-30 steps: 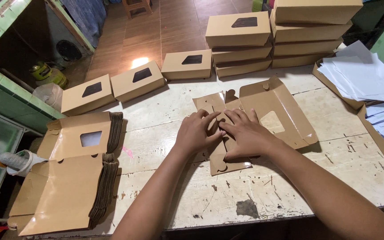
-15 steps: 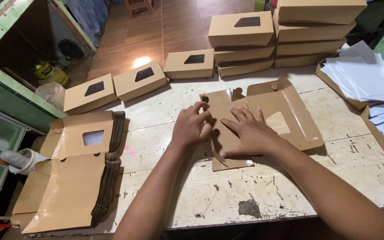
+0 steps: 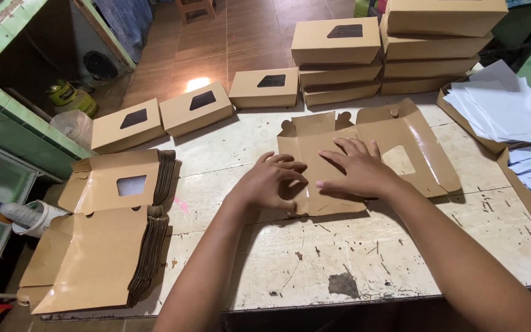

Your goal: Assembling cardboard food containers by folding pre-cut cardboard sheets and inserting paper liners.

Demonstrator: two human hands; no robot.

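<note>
Both hands press flat on the unfolded box blank (image 3: 364,154) lying mid-table: left hand (image 3: 273,182) curled on its near-left edge, right hand (image 3: 359,172) spread, fingers open, nothing gripped. Best to pin the panel firmly and crease along the score (not across it). Since a second ago the blank looks flatter, the hands a bit further apart
</note>
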